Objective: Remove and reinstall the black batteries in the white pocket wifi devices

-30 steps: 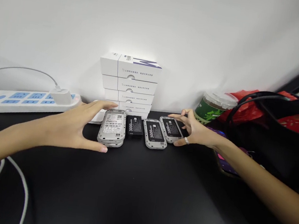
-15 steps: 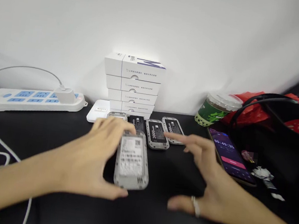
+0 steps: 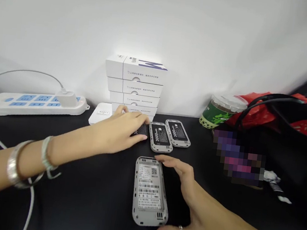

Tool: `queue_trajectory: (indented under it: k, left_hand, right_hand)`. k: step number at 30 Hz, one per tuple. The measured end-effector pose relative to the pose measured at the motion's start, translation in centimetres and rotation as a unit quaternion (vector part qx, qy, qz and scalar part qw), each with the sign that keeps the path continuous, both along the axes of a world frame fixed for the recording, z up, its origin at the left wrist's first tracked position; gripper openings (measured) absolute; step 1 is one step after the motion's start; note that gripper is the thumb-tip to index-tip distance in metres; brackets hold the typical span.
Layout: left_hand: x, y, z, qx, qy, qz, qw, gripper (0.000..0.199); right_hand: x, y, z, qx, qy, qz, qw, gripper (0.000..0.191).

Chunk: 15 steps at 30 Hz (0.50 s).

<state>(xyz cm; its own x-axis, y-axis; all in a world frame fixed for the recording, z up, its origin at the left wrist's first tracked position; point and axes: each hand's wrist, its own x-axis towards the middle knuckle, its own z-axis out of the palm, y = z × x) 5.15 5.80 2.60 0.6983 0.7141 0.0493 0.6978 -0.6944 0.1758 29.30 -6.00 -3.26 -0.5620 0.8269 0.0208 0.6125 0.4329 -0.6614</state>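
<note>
A grey, rounded electronic device with its back off shows an empty battery bay and a printed label. My right hand holds it along its right side, index finger at the top corner and thumb at the bottom one. Farther back, my left hand bends over a black battery, thumb and fingers at its edges; much of the battery is hidden. Right of it lie two similar devices, one nearer the middle and one farther right, each with a black 3000mAh battery in its bay.
Several white boxes are stacked against the wall, a white flat case beside them. A power strip with a plugged charger and white cable stands left. On the right are a lidded drink cup, a blurred phone and a black bag.
The open device has moved nearer and slightly right, passing from my left hand to my right. My left hand has gone back to the battery.
</note>
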Motion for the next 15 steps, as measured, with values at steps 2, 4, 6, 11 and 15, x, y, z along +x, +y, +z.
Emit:
queue_trajectory:
  k: [2, 4, 6, 11, 15]
  left_hand:
    - [0.2, 1.6, -0.6, 0.015, 0.016, 0.011, 1.0, 0.044]
    - [0.4, 2.4, -1.4, 0.018, 0.024, 0.018, 0.999, 0.059]
    - [0.4, 2.8, -1.9, 0.022, 0.031, 0.023, 0.999, 0.065]
    - [0.3, 2.7, -2.1, 0.034, 0.033, 0.004, 0.999, 0.051]
    - [0.2, 2.4, -2.1, 0.036, 0.03, -0.015, 0.999, 0.043]
  right_hand:
    - [0.0, 0.0, -0.3, 0.004, 0.008, -0.001, 1.0, 0.11]
    - [0.0, 0.0, -0.6, 0.012, 0.01, 0.0, 1.0, 0.11]
    - [0.0, 0.0, -0.7, 0.015, 0.008, 0.002, 1.0, 0.107]
    - [0.0, 0.0, -0.6, 0.017, 0.01, 0.001, 1.0, 0.109]
    - [0.0, 0.1, -0.7, 0.016, 0.008, 0.0, 1.0, 0.107]
